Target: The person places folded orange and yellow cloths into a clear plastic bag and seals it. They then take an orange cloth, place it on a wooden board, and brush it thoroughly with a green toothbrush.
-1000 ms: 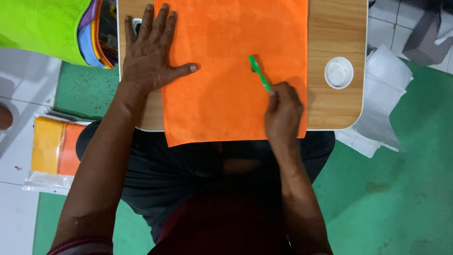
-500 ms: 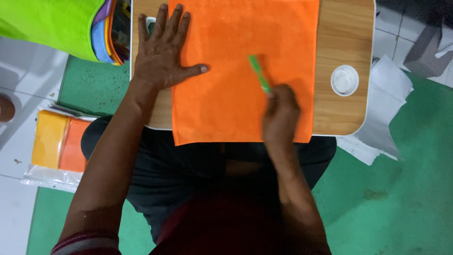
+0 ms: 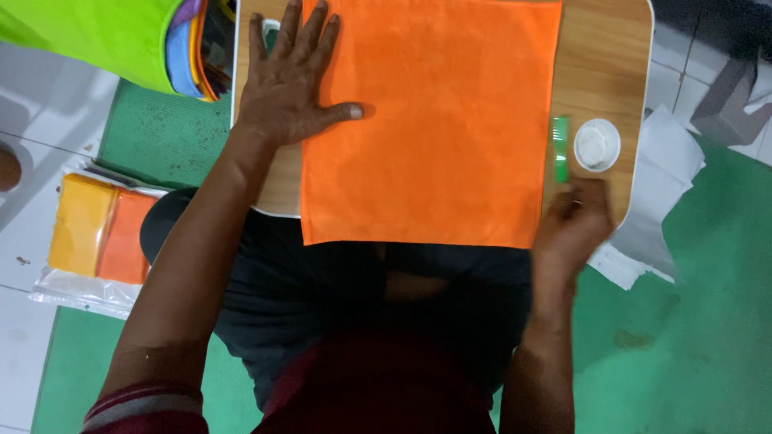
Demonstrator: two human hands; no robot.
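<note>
Left hand [image 3: 289,84] spread flat, fingers wide, palm on the wooden table [image 3: 595,48], thumb pressing the left edge of the orange cloth [image 3: 430,120]. Right hand [image 3: 572,225] blurred at the table's near right corner, fingers curled around the lower end of a green pen [image 3: 560,149]; grip itself hard to make out. Pen lying just right of the cloth, beside a small white cup [image 3: 596,145]. Cloth flat on the table, near edge overhanging the lap, top edge cut off by the frame. Small object under the left fingertips mostly hidden.
</note>
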